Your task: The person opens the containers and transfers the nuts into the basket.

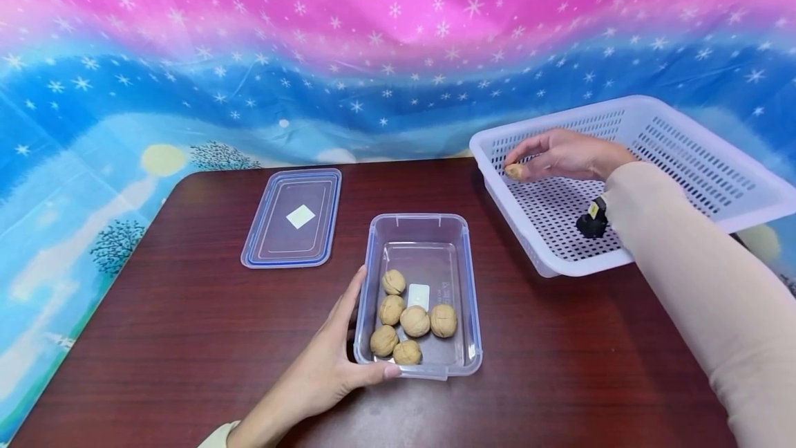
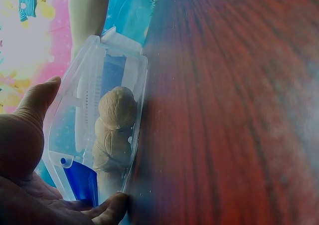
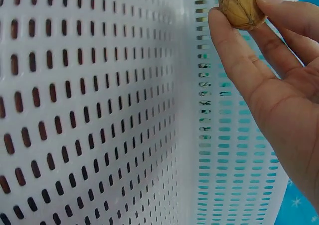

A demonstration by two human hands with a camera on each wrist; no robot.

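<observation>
My right hand (image 1: 569,152) pinches a walnut (image 1: 514,171) between thumb and fingertips, inside the white plastic basket (image 1: 541,261) near its left wall. In the right wrist view the walnut (image 3: 242,6) shows at the fingertips, in front of the slotted side. Around the near left corner of a clear plastic container (image 1: 475,296) my left hand (image 1: 329,365) holds on, thumb along the near rim and fingers at the left side. Several walnuts (image 1: 415,321) lie in the near half of that container. The left wrist view shows some of them (image 2: 117,109) through its wall.
A clear lid (image 1: 280,227) with a blue seal lies flat on the dark wooden table (image 1: 205,337), left of the container. Behind the table hangs a pink and blue snowflake cloth (image 1: 373,54). A black wrist camera (image 1: 592,221) sits under my right wrist.
</observation>
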